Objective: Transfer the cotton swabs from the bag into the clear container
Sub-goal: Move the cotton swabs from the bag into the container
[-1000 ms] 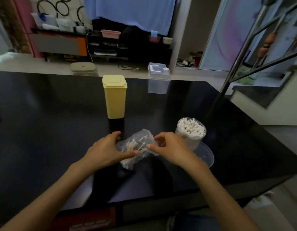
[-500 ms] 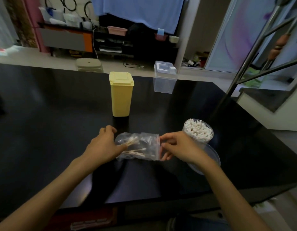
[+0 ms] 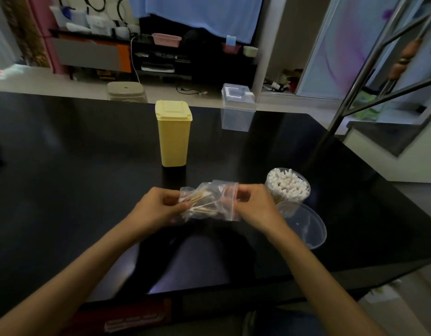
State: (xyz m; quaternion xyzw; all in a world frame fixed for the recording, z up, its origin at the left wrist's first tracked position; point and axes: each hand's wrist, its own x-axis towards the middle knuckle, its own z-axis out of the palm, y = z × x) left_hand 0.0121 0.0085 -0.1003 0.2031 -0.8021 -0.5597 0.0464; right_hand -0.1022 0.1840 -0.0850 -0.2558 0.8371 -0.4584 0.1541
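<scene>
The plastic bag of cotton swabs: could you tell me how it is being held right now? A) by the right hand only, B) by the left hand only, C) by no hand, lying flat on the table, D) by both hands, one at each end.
D: the left hand grips one end of the plastic bag and the right hand pinches its red-striped end.

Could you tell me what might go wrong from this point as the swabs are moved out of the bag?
The clear container already looks packed with swabs, so more may not fit and could spill. The right hand works close beside it and might tip it. The bag is held above the table by both hands; swabs could drop if the left hand loosens its grip.
</scene>
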